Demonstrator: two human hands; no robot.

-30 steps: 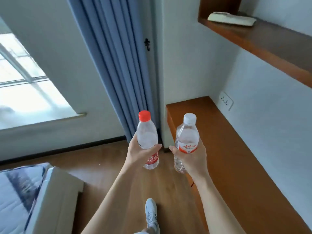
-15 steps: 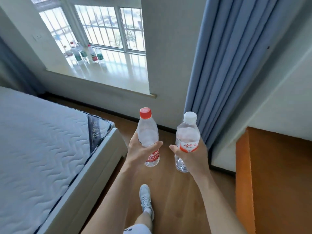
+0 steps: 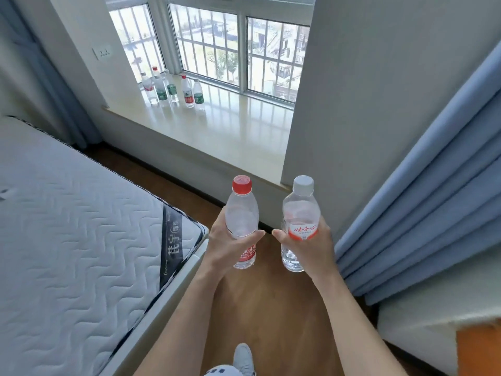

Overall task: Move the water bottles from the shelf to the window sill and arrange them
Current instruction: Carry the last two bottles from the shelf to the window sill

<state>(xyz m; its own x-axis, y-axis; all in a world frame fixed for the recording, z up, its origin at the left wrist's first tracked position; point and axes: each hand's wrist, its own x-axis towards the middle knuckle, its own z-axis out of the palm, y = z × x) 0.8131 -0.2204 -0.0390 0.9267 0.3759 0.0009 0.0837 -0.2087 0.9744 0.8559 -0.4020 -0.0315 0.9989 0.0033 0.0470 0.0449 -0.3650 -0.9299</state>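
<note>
My left hand [image 3: 226,246] grips a clear bottle with a red cap [image 3: 242,210], held upright over the wooden floor. Beside it my right hand [image 3: 311,246] holds a clear bottle with a white cap [image 3: 301,213] and a red label, also upright. The two bottles are close together but apart. Ahead lies the cream window sill [image 3: 230,128]. Several bottles [image 3: 173,89] with green or red labels stand in a cluster at its far left end.
A bed with a white quilted mattress [image 3: 67,240] fills the left. Blue curtains [image 3: 433,199] hang at the right beside a wall pier [image 3: 379,90]. An orange-brown furniture corner [image 3: 479,351] shows at the bottom right. My shoe [image 3: 244,359] is on the wooden floor.
The view has swung left from the shelf corner toward the window and come closer to the sill. Both hands still carry their bottles in the same grip.
</note>
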